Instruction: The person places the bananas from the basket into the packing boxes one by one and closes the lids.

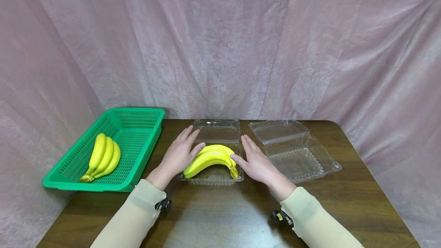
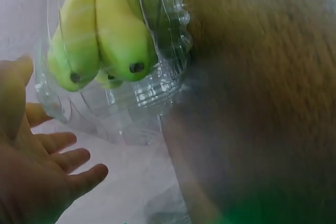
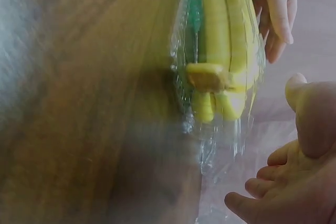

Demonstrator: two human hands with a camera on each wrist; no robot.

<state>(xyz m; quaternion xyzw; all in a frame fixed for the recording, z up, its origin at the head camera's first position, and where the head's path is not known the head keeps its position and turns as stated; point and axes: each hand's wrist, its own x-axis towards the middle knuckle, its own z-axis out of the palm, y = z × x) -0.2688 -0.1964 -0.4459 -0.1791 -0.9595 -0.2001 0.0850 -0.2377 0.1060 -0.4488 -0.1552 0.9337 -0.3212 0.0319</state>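
A bunch of yellow bananas (image 1: pixel 211 156) lies in a clear plastic clamshell box (image 1: pixel 215 181), stem end toward the right. The box's lid (image 1: pixel 218 132) is folded back behind it. My left hand (image 1: pixel 180 153) is spread beside the left end of the bunch, palm turned inward. On the other side my right hand (image 1: pixel 255 160) has its fingers extended, its thumb close by the stem. The left wrist view shows the greenish banana tips (image 2: pixel 123 51) through the clear wall. Blurred in the right wrist view is the brown stem (image 3: pixel 207 78). Neither hand grips anything.
At the left stands a green plastic basket (image 1: pixel 144 163) holding another banana bunch (image 1: pixel 103 156). A second clear clamshell box (image 1: pixel 296 160) lies unfolded to the right. Both are on a brown wooden table (image 1: pixel 220 217), with a pink curtain (image 1: pixel 220 49) behind.
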